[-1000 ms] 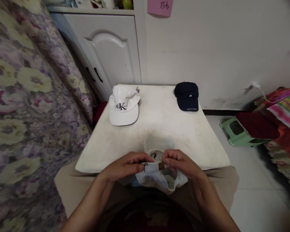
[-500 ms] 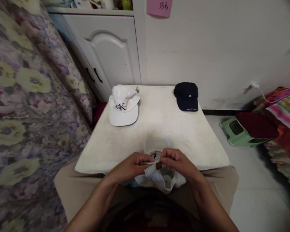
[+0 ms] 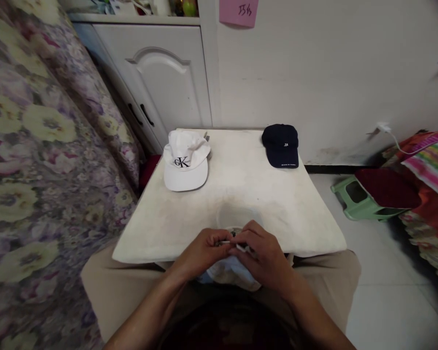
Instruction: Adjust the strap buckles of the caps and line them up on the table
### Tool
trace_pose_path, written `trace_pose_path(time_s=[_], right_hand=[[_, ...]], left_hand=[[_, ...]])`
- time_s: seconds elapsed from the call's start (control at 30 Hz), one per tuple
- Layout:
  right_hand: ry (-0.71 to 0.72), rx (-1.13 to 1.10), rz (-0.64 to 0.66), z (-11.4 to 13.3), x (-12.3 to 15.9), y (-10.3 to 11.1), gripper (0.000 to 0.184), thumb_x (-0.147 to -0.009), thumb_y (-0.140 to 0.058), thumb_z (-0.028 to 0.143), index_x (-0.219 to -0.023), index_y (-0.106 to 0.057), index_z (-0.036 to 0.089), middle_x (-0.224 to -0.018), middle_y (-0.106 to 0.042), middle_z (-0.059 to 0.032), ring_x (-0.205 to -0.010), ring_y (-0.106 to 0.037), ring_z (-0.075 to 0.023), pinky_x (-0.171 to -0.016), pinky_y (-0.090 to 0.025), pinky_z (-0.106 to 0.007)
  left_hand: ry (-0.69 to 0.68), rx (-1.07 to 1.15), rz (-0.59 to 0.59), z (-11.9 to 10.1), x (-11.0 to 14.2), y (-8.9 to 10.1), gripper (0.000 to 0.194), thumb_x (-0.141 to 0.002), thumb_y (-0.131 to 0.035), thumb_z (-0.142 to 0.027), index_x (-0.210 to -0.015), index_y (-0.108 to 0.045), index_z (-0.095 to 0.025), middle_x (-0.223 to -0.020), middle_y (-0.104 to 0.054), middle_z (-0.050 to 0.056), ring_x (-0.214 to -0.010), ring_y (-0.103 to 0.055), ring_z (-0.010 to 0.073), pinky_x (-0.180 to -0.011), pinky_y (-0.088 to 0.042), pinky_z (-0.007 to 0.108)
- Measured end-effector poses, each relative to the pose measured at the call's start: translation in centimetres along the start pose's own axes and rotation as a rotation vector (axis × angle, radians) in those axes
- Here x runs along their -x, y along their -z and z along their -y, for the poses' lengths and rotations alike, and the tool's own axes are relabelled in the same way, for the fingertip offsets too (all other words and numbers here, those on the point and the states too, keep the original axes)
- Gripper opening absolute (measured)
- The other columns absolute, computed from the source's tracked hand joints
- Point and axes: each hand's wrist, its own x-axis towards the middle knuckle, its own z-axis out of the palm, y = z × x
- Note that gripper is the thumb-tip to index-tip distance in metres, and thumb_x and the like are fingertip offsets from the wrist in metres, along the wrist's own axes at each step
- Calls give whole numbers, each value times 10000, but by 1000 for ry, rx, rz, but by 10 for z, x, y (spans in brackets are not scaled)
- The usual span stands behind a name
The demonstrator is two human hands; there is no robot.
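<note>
A pale cap [image 3: 233, 273] lies at the table's near edge, its brim on the tabletop and its crown toward my lap. Both hands meet over its back strap. My left hand [image 3: 203, 250] pinches one end of the strap between thumb and fingers. From the other side, my right hand [image 3: 264, 253] is closed on the strap [image 3: 243, 248], with its fingertips close to the left ones. My fingers hide most of the strap and its fastening. Farther off, a white cap [image 3: 186, 163] with black lettering sits at the left and a navy cap [image 3: 282, 145] at the right.
The table [image 3: 241, 175] has a cream cover and stands against the wall. A white cabinet [image 3: 164, 92] is behind its left side, and a floral curtain [image 3: 40, 194] hangs at the left. A green stool [image 3: 365, 199] with a dark red top is on the floor to the right.
My right hand has shifted inward over the strap, closer to my left hand. The strap end and brown patch that showed before are now covered by my fingers.
</note>
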Motion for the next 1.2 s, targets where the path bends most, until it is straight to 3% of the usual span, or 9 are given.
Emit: trace_pose_path(time_s=[0.17, 0.53, 0.7, 0.83, 0.93, 1.0, 1.1, 1.2], right_hand=[[-22, -20, -104, -2, 2, -3, 152, -971, -511, 181, -991, -658, 211, -877, -619, -57, -798, -618, -177, -688, -487, -300], [-354, -413, -113, -1, -2, 5, 182, -950, -561, 333, -862, -659, 208, -689, -676, -5, -619, -666, -160, -624, -503, -268], [-311, -376, -83, 3, -2, 5, 142, -924, -606, 292, -856, -698, 209, -720, -667, -5, -606, -658, -146, -602, -497, -263], [-238, -439, -38, 5, 3, 14, 145, -867, -693, 295, -996, -722, 236, -816, -712, -21, -666, -662, -161, -633, -510, -279], [-200, -462, -118, 3, 5, 24, 153, -884, -663, 299, -1017, -712, 240, -878, -722, -35, -771, -660, -181, -719, -512, -303], [-276, -374, -157, -1, 5, 27, 120, -892, -644, 274, -980, -708, 224, -912, -717, -44, -841, -659, -191, -775, -504, -314], [-429, -395, 33, -8, 5, 25, 151, -873, -677, 280, -998, -702, 200, -969, -722, -57, -899, -662, -202, -803, -499, -313], [-493, -588, 233, -14, 6, 19, 178, -915, -636, 345, -953, -689, 180, -843, -697, -30, -766, -648, -159, -707, -495, -269]], left_hand=[[26, 72, -25, -2, -1, -2, 218, -822, -699, -366, -823, -715, -148, -720, -650, -1, -695, -552, 155, -660, -400, 252], [13, 150, -1, -2, 1, 2, 254, -814, -708, -398, -817, -718, -145, -732, -638, 3, -691, -534, 141, -668, -386, 249], [52, 67, -17, -1, 0, 2, 260, -790, -728, -393, -792, -728, -133, -722, -663, 21, -695, -564, 157, -672, -401, 263], [78, 119, -53, 2, 0, 4, 230, -757, -747, -366, -786, -739, -139, -668, -653, 5, -629, -546, 138, -620, -393, 250], [124, 174, -87, 2, 1, 4, 216, -752, -742, -354, -738, -734, -138, -628, -626, -5, -574, -507, 116, -559, -363, 231], [141, 200, -77, 0, 2, 4, 214, -743, -749, -350, -720, -730, -138, -633, -627, -4, -572, -503, 113, -548, -360, 226], [152, 204, -53, -2, 2, 4, 220, -748, -746, -348, -702, -717, -135, -611, -602, -13, -563, -482, 103, -539, -345, 219], [148, 183, -28, -3, 2, 5, 226, -766, -726, -346, -689, -696, -135, -599, -573, -23, -558, -455, 97, -536, -331, 217]])
